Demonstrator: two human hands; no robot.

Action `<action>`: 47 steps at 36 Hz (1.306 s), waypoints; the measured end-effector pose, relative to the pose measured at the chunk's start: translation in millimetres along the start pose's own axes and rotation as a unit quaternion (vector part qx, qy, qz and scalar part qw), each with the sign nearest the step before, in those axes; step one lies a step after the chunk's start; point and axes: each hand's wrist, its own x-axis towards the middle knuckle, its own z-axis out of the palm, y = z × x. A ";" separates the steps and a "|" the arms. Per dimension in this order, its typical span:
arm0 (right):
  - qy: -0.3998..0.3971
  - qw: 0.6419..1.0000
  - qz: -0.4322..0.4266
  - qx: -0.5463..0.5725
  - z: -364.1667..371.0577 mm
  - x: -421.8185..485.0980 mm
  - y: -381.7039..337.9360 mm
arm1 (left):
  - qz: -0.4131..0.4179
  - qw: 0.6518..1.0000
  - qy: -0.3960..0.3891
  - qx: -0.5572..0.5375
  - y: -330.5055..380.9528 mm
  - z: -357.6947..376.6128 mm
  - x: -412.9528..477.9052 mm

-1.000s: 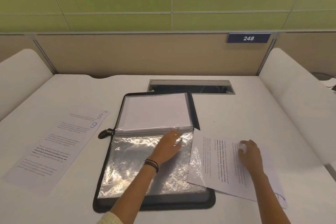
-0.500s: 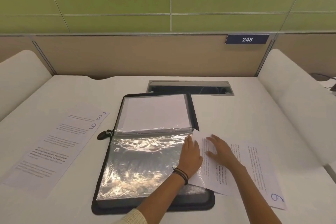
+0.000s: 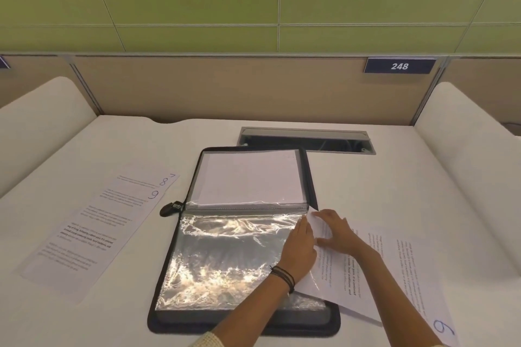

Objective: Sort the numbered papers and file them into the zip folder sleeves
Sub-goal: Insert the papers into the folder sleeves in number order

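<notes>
Head view: left hand (image 3: pixel 303 248), fingers straight, is steadying the clear sleeve (image 3: pixel 225 256) at its edge. Beside it, the right hand (image 3: pixel 337 235), spread flat, is pressing a sheet (image 3: pixel 346 282), apparently for feeding in.

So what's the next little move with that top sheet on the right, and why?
Probably slide the sheet leftward into the sleeve. The left hand lies along the sleeve's right edge, seemingly at its opening, and the right hand presses the sheet's corner just beside it.
</notes>
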 end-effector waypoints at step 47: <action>0.256 0.957 0.077 0.117 -10.2 -37.9 14.6 | 0.033 0.994 -0.073 0.074 -16.5 -12.4 3.2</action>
